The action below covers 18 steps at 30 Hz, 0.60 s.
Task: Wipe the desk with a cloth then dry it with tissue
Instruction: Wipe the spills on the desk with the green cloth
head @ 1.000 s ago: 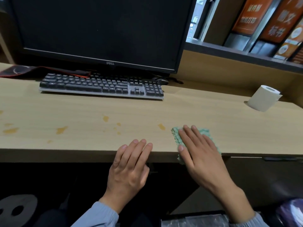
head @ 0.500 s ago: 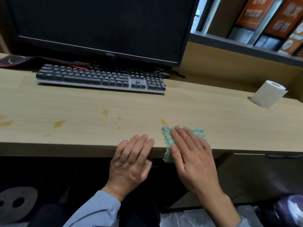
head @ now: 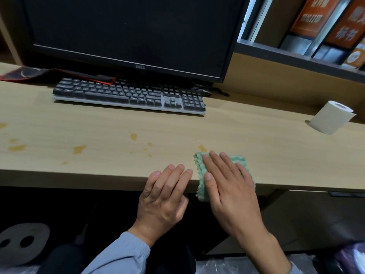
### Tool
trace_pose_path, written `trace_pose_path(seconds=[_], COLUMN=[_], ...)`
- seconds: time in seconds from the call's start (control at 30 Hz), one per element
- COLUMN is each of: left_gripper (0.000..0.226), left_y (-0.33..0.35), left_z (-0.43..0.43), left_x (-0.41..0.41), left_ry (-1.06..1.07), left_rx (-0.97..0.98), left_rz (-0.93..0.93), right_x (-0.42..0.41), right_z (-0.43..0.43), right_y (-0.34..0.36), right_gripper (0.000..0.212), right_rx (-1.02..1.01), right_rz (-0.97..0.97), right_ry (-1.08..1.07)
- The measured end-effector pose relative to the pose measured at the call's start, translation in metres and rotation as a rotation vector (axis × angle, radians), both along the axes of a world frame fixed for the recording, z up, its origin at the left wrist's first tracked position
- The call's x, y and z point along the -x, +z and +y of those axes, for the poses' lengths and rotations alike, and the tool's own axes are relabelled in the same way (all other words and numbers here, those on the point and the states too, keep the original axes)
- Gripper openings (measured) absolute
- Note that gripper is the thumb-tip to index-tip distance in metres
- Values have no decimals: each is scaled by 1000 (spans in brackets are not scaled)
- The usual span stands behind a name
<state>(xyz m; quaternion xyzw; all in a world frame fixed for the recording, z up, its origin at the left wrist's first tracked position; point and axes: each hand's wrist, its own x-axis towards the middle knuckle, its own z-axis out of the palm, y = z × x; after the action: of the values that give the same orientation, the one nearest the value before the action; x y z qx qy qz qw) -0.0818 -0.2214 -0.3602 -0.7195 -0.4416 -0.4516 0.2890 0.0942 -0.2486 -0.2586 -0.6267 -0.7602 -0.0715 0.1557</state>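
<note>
A green bumpy cloth point(head: 201, 167) lies at the front edge of the light wooden desk point(head: 266, 155), partly hanging over it. My right hand point(head: 227, 182) presses flat on the cloth, fingers spread. My left hand point(head: 164, 194) rests flat with its fingertips on the desk's front edge, just left of the cloth, holding nothing. Several yellowish stains point(head: 79, 149) mark the desk left of the cloth; one stain point(head: 202, 148) sits right above the cloth. A white tissue roll point(head: 329, 119) stands at the far right.
A dark keyboard point(head: 128, 95) lies at the back under a black monitor point(head: 128, 30). A red-black mat point(head: 25, 74) sits at the back left. A raised wooden ledge with a shelf of orange boxes point(head: 308, 16) bounds the right back.
My right hand has slid the cloth leftward along the front edge, close to my left hand and under the nearest stain. My left hand has stayed in place.
</note>
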Motion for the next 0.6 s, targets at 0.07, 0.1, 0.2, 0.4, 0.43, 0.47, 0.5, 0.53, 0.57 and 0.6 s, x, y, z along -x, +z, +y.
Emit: trace_pose_path(seconds=[0.07, 0.1, 0.2, 0.4, 0.43, 0.47, 0.5, 0.53, 0.57, 0.6], left_gripper=[60, 61, 62, 55, 55, 55, 55, 56, 57, 57], left_y=[-2, -3, -2, 2, 2, 1, 1, 1, 1, 1], left_z=[0, 1, -1, -4, -3, -3, -3, -3, -3, -3], left_x=[-1, -2, -4, 1, 0, -2, -4, -7, -9, -9], left_ry=[7, 12, 8, -16, -19, -17, -11, -5, 1, 3], left_rx=[5, 7, 21, 54, 59, 63, 67, 70, 71, 70], left_rz=[0, -9, -21, -6, -13, -23, -37, -51, -65, -70], right_x=[4, 5, 10, 9, 9, 9, 9, 10, 11, 12], right_z=[15, 24, 42, 7, 6, 9, 17, 28, 42, 56], right_y=[12, 18, 30, 25, 26, 28, 29, 30, 30, 32], right_gripper=[59, 59, 56, 59, 58, 57, 57, 57, 57, 57], right_rx=[143, 205, 315, 298, 316, 338, 354, 363, 376, 398], right_rz=[-10, -18, -9, -73, -68, -65, -61, -50, -38, -29], right_ry=[-30, -38, -36, -43, -47, -49, -52, -54, -51, -44])
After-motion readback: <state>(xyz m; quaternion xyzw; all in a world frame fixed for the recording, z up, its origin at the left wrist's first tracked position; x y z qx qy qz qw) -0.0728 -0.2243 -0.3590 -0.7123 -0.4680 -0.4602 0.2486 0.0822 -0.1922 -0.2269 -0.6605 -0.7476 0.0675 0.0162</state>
